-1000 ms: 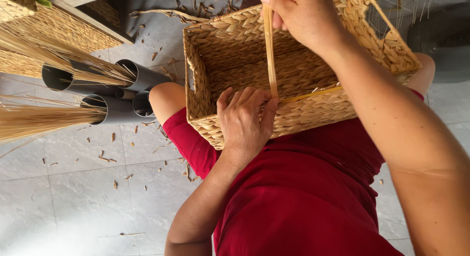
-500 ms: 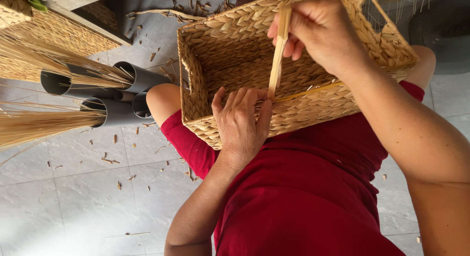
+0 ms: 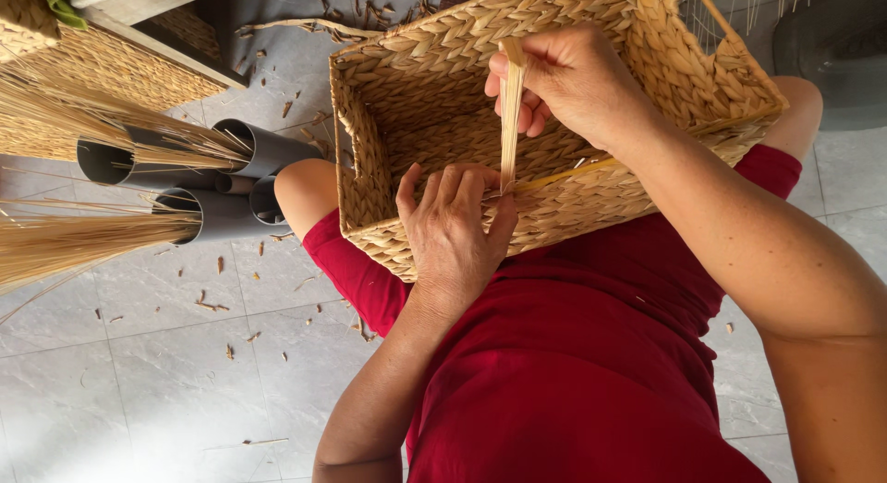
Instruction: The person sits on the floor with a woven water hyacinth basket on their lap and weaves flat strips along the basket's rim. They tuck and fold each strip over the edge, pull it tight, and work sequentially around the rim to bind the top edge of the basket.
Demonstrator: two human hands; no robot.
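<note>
Above basket rim (image 3: 554, 183), strip (image 3: 510, 122) upright

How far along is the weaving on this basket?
Done: the woven basket has full walls, base and a cut-out handle. In hand: the right hand pulls a flat pale strip up from the near rim, where the left hand presses. Left: that strip's end is loose, and an unwoven yellow band shows along the rim.
</note>
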